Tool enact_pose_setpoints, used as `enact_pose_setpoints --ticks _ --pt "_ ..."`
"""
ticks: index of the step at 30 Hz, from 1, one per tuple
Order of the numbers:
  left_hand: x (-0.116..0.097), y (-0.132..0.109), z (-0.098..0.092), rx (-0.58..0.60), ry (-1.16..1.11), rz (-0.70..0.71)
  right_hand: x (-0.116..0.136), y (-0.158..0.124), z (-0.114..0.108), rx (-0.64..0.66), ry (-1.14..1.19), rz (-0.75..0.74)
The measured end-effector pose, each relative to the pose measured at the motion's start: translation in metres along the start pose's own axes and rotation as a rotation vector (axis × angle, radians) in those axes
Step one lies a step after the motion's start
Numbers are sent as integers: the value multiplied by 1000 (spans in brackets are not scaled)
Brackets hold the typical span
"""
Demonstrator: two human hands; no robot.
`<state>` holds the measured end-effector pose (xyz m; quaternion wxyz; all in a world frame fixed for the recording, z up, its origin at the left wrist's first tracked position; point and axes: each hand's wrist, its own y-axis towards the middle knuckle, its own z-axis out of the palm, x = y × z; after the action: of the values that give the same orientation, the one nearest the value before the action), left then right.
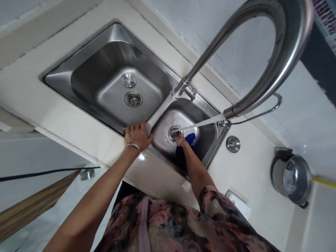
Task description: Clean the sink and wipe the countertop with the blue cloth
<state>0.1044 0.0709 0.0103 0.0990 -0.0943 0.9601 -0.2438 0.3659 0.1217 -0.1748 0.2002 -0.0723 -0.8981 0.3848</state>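
Noted left hand [138, 135] palm down on near rim of sink [219, 138], by divider [160, 109], with fingers a little spread, holding nothing. Found blue cloth [191, 138] (or glove; cannot tell) in small basin [162, 140], partly under right forearm. Saw right hand [180, 139] at drain [172, 131], with fingers bent; cannot tell whether gripping anything. Judged step in hand as rinsing or working at drain under running water [202, 123]. Judged next as calling for careful fingertip work on wet steel. Listed as in the way: stream across drain, cloth against forearm. Farther off, logged loose plug [233, 144] on desk [252, 161] beyond sink's right edge; tap [295, 42] arching overhead; pot [278, 176] toward desk's right back corner; second plug [128, 79] in large basin [94, 70].
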Motion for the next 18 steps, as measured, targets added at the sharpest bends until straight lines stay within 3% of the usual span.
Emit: enact_pose_setpoints --ticks 3,8,12,14,18 --pt "0 0 -1 2 6 6 2 -5 0 47 53 95" --pt "-1 0 -3 4 35 4 11 -17 -3 42 71 133" --pt "0 1 -2 1 38 -1 9 -39 -18 -39 -14 113" --pt "1 2 0 -1 29 2 4 -56 -23 -75 -116 104" --pt "2 3 2 -8 23 9 -4 -90 -20 27 -468 133"
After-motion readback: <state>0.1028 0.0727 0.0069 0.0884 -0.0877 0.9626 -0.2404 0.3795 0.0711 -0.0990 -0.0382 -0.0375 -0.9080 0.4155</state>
